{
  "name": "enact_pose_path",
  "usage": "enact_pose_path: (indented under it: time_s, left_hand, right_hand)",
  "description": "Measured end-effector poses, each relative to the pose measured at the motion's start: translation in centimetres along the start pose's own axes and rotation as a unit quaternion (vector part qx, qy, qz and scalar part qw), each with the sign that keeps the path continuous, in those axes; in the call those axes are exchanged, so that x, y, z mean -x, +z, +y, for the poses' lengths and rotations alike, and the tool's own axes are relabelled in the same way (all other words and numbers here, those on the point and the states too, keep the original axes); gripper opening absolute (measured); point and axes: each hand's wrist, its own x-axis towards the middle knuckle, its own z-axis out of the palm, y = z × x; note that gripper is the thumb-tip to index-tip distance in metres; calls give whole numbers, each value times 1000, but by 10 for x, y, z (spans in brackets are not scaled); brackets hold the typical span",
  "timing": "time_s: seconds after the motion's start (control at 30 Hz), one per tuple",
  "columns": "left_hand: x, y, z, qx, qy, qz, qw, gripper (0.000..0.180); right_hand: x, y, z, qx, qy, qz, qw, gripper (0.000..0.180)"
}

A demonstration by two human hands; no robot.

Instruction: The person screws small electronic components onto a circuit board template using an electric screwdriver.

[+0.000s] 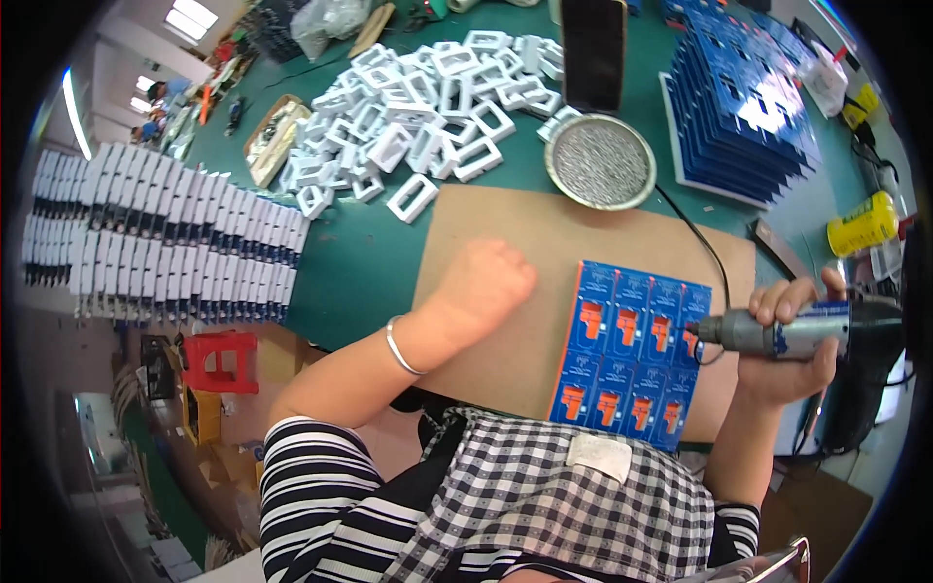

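My right hand (792,335) is wrapped round a grey and black electric screwdriver (748,333). The tool lies nearly level, its narrow tip pointing left over the right edge of a blue panel (595,374). That panel lies on a brown board (486,364) and bears rows of orange shapes, with an orange edge along its left side. Left of the panel, my left hand (489,282) is closed above the brown board, its fingers curled under; whatever they hold is hidden. Beyond the panel stands a round bowl (552,180) of tiny metal pieces, probably screws.
White rectangular frames (413,198) are heaped at the back, beside a dark phone (592,58) standing upright. Blue panels (729,107) are stacked at the back right, near a yellow bottle (862,224). Rows of white assembled pieces (185,238) stand left. A dark cable (695,222) crosses the board.
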Motion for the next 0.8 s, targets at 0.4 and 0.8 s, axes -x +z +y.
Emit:
enact_pose_path:
  time_s: [0.4,0.8]
  left_hand:
    - [-50,-13,14,323,-77,-21,943,6]
    - [-111,14,92,386,26,31,922,11]
  right_hand:
    - [7,-32,-23,-5,-23,54,998,65]
    - [2,-50,-12,-50,-59,91,993,58]
